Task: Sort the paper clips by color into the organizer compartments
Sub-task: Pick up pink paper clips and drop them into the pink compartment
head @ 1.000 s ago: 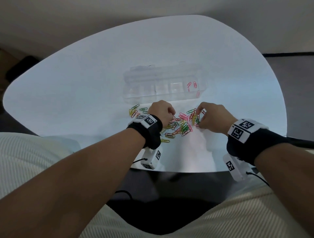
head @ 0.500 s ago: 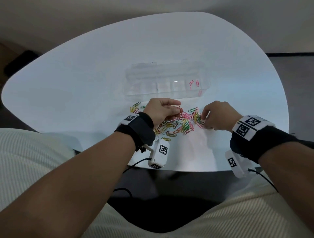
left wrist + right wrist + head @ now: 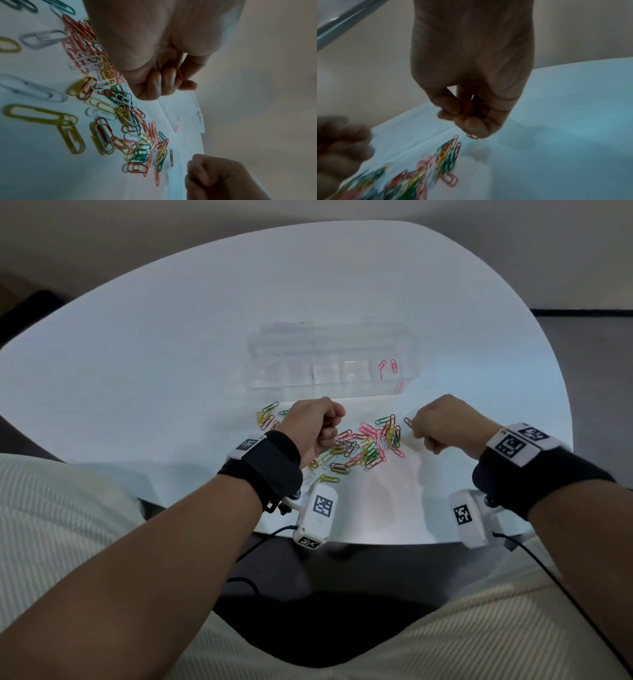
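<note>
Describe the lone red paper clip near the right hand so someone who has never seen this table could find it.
Start at the white table and find the heap of coloured paper clips near its front edge. Go to the heap's right side, toward the right hand. The red paper clip lies flat there by itself, touching no other clip.

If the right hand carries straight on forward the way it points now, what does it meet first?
Probably the near wall of the clear organizer, by its right-end compartment with the red clips. The right hand pinches a red clip; bare table lies between. Depth is uncertain.
</note>
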